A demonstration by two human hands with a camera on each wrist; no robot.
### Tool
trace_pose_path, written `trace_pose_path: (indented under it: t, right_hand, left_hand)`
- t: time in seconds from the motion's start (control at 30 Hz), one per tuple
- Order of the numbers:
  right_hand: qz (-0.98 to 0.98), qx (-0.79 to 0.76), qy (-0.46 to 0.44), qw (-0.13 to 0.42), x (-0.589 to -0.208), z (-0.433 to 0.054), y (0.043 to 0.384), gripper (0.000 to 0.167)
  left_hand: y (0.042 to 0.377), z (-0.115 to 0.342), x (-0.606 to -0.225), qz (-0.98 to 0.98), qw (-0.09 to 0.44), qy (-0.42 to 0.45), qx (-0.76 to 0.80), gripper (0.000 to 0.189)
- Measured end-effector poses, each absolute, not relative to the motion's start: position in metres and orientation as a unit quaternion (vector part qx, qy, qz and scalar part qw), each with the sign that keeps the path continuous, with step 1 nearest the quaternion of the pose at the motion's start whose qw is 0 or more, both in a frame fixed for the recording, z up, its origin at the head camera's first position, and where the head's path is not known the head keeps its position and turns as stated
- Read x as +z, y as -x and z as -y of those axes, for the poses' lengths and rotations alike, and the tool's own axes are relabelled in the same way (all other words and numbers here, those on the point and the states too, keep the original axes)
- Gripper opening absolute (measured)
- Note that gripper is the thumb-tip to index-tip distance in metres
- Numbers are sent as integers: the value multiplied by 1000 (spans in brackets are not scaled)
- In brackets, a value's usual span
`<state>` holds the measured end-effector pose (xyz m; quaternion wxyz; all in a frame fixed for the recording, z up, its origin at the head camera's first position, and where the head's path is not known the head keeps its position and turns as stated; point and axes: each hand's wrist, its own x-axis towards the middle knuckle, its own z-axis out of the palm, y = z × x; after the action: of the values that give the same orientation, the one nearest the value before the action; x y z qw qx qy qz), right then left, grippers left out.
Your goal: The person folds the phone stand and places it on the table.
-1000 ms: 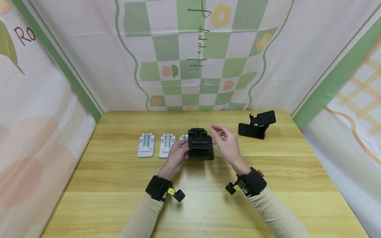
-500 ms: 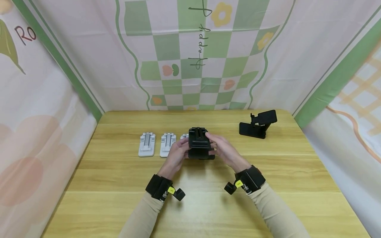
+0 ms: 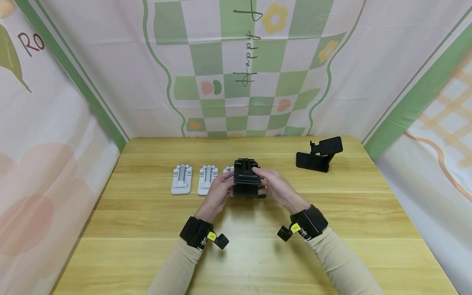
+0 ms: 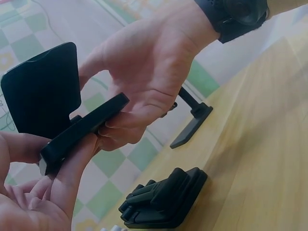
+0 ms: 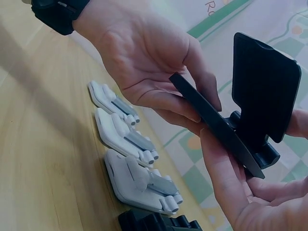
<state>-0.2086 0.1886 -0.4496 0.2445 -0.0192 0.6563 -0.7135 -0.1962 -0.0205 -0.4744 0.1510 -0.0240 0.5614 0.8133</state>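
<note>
Held up over the table is a partly unfolded black phone stand (image 3: pixel 246 177), its base and upper panel spread apart. My left hand (image 3: pixel 218 191) grips it from the left, fingers and thumb at the base's edge. On the opposite side, my right hand (image 3: pixel 281 189) holds it too, thumb by the upper panel. The left wrist view shows the upper panel (image 4: pixel 43 86) rising from the thin base. Below the hands in that view lies another black phone stand (image 4: pixel 163 197), folded flat; in the head view it is hidden.
White folded phone stands (image 3: pixel 182 180) lie in a row on the wooden table (image 3: pixel 243 258); the right wrist view shows a third white stand (image 5: pixel 139 183). An unfolded black phone stand (image 3: pixel 318 155) stands at the back right. A patterned curtain (image 3: pixel 236 102) hangs behind the table.
My right hand, apart from the black phone stand a second ago, has moved left and taken hold of its right side. My left hand keeps its grip, almost unmoved.
</note>
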Motion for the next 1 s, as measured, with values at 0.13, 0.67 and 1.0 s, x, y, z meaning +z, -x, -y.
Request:
trace_pose_path:
  t: [0.13, 0.67, 1.0]
  right_hand:
    - [-659, -711, 13, 245, -449, -189, 208, 63]
    - [-650, -721, 31, 238, -446, -186, 206, 44]
    - [-659, -714, 34, 234, -445, -186, 205, 46]
  left_hand:
    - [197, 21, -475, -548, 154, 34, 822, 39]
    - [199, 20, -468, -558, 152, 24, 815, 48]
    - [198, 20, -466, -562, 148, 36, 813, 44]
